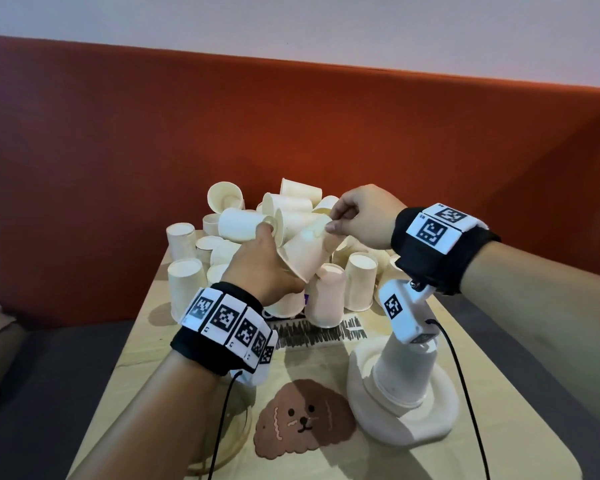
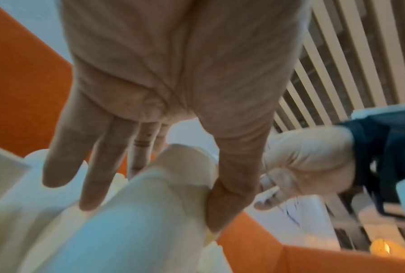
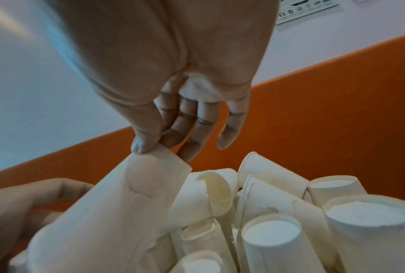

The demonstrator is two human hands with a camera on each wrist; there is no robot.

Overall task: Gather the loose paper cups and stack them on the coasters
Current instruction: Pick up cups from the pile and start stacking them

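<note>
A tilted cream paper cup hangs above the pile of loose cups at the table's far end. My left hand grips it near its rim; in the left wrist view its thumb presses on the cup wall. From the right, my right hand pinches the cup's base edge between thumb and forefinger. A short stack of upturned cups stands on a cream coaster at the near right. A brown dog-shaped coaster lies bare beside it.
Several cups stand upside down around the pile. An orange-red seat back rises just behind the table. A black scribbled strip marks the wooden table top. Dark cables hang from both wrists.
</note>
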